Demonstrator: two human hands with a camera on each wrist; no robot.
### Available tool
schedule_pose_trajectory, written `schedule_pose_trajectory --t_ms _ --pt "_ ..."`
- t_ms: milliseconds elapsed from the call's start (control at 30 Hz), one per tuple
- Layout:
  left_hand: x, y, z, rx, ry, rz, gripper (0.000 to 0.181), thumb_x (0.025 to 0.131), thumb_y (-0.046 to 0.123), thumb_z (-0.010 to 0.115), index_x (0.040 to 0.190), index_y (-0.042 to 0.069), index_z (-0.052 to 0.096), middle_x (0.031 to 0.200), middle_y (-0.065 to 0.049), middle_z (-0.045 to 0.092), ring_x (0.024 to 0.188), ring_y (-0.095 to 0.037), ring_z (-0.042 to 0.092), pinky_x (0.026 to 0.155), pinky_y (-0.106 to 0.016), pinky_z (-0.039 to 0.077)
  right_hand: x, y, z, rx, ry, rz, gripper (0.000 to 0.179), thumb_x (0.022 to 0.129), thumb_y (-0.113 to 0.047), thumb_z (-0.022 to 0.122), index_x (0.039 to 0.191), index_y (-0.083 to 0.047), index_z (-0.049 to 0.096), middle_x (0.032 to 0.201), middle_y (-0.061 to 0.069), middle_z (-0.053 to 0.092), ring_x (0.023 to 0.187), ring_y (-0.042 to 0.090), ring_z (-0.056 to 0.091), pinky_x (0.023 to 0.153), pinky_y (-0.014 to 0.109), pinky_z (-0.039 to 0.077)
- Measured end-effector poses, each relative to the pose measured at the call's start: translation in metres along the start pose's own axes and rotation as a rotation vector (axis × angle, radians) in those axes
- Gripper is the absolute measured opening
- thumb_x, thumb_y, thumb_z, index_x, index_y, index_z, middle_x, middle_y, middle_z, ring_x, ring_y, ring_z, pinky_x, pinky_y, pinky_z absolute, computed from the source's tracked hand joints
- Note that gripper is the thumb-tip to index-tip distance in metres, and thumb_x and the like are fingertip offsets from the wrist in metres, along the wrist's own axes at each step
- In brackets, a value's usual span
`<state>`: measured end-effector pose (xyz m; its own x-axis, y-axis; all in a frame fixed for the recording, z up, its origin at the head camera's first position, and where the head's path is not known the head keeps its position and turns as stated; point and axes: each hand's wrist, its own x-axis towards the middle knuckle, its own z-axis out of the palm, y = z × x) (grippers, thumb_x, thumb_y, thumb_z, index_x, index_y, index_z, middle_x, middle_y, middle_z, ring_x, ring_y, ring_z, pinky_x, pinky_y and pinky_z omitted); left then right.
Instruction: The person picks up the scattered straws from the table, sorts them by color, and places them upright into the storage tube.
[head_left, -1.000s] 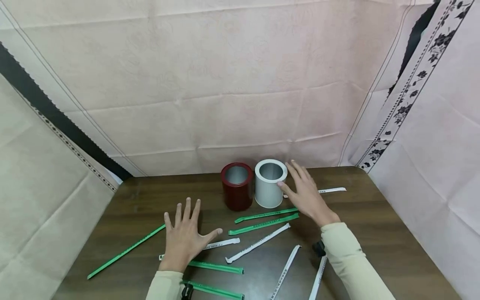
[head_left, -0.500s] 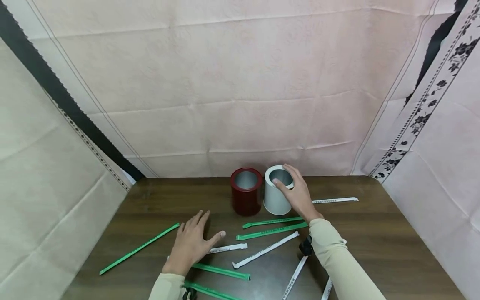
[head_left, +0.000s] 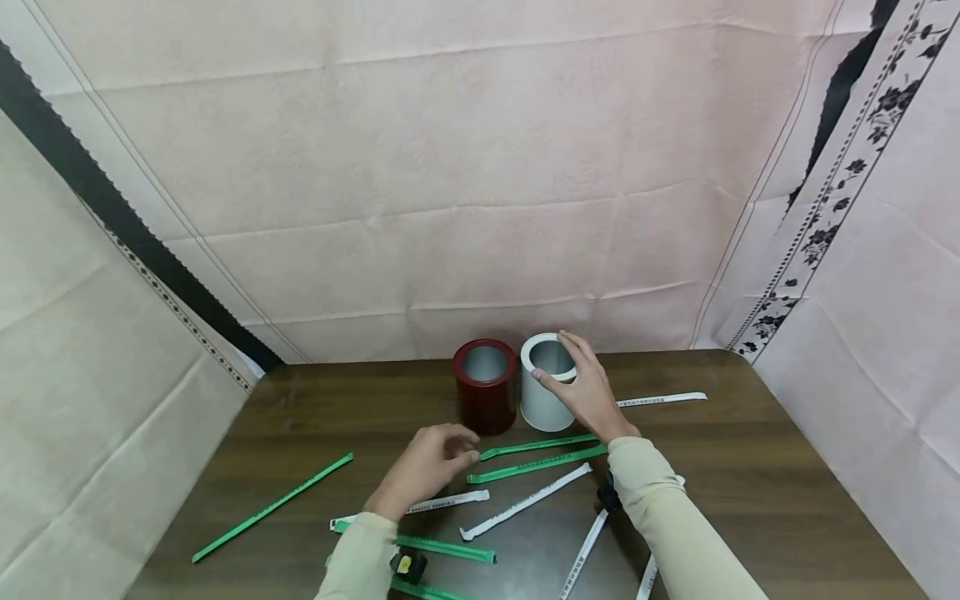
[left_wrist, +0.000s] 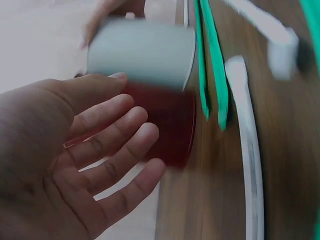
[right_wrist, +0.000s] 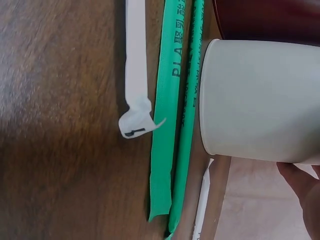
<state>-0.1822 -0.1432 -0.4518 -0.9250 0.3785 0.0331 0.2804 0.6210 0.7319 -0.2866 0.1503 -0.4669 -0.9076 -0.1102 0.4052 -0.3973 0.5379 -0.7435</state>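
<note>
My right hand (head_left: 592, 402) holds the rim and side of a white cylindrical cup (head_left: 543, 408), thumb at the front and fingers toward the back right. In the right wrist view, fingertips (right_wrist: 295, 182) meet the cup's side. Left of it stands a dark red cup (head_left: 486, 408), upright with its mouth showing. My left hand (head_left: 426, 467) hovers in front of the red cup with loosely bent fingers and holds nothing. In the left wrist view its fingers (left_wrist: 135, 142) overlap the red cup; whether they touch it I cannot tell.
Several thin wrapped straws lie about the brown table (head_left: 300, 417). Two green ones (head_left: 536, 464) lie before the cups, with a white one (head_left: 525, 502) nearer. A lone green straw (head_left: 273, 507) lies at left. Pale cloth (head_left: 450, 167) hangs behind the table.
My left hand has gone from spread fingers to bent ones and moved right toward the red cup. My right hand has closed in from beside the white cup onto its rim.
</note>
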Motion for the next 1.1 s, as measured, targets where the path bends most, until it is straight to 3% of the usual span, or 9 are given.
schedule_pose_trajectory --t_ms 200,400,467,667,833,967,1100 --pt "0.040 0.022 0.034 0.060 -0.121 0.091 0.023 0.095 0.011 0.079 0.118 0.004 0.078 0.111 -0.008 0.077 0.093 -0.011 0.068 0.083 -0.028 0.058 0.000 0.000 0.002 0.011 0.005 -0.007 0.089 0.092 -0.057 0.077 0.160 -0.011 0.044 0.166 0.002 0.036 0.146 0.034 0.043 0.110 0.062 0.044" --pt "0.063 0.036 0.062 0.151 -0.168 0.044 0.021 0.091 0.012 0.084 0.111 0.009 0.081 0.100 0.002 0.078 0.084 -0.005 0.067 0.078 -0.025 0.058 0.003 -0.004 0.005 0.035 -0.003 -0.005 0.089 0.092 -0.057 0.078 0.160 -0.012 0.044 0.167 0.001 0.035 0.147 0.033 0.042 0.110 0.060 0.044" --pt "0.066 0.038 0.069 0.203 -0.168 0.032 0.021 0.090 0.017 0.086 0.110 0.011 0.082 0.098 0.004 0.078 0.082 -0.004 0.066 0.077 -0.026 0.057 0.003 -0.005 0.006 0.034 0.001 0.001 0.089 0.091 -0.057 0.078 0.160 -0.012 0.045 0.166 0.001 0.036 0.146 0.033 0.043 0.109 0.060 0.045" --pt "0.072 0.038 0.085 0.363 -0.116 0.081 0.025 0.088 0.026 0.088 0.109 0.015 0.081 0.093 0.008 0.076 0.081 -0.003 0.067 0.071 -0.029 0.057 0.002 -0.005 0.007 0.032 0.019 -0.006 0.088 0.090 -0.057 0.080 0.159 -0.013 0.047 0.165 0.000 0.038 0.145 0.033 0.045 0.109 0.059 0.045" --pt "0.074 0.036 0.089 0.349 -0.079 0.090 0.014 0.091 0.013 0.083 0.104 0.016 0.081 0.087 0.011 0.075 0.079 -0.002 0.068 0.071 -0.031 0.058 0.002 -0.004 0.007 0.037 0.034 -0.008 0.086 0.090 -0.055 0.080 0.158 -0.014 0.048 0.164 -0.001 0.039 0.143 0.032 0.046 0.109 0.059 0.045" --pt "0.072 0.035 0.089 0.317 -0.076 0.071 0.013 0.094 0.004 0.076 0.103 0.012 0.081 0.088 0.007 0.076 0.079 -0.004 0.069 0.075 -0.030 0.059 0.001 -0.003 0.006 0.035 0.024 -0.004 0.087 0.090 -0.057 0.080 0.158 -0.014 0.048 0.165 0.000 0.039 0.143 0.033 0.046 0.109 0.059 0.045" --pt "0.068 0.035 0.088 0.381 -0.086 0.097 0.015 0.096 0.001 0.071 0.106 0.009 0.080 0.097 0.002 0.078 0.086 -0.009 0.071 0.079 -0.029 0.060 -0.002 -0.001 0.002 0.038 0.018 0.006 0.087 0.089 -0.056 0.081 0.158 -0.015 0.048 0.164 -0.001 0.039 0.142 0.032 0.046 0.108 0.059 0.045"
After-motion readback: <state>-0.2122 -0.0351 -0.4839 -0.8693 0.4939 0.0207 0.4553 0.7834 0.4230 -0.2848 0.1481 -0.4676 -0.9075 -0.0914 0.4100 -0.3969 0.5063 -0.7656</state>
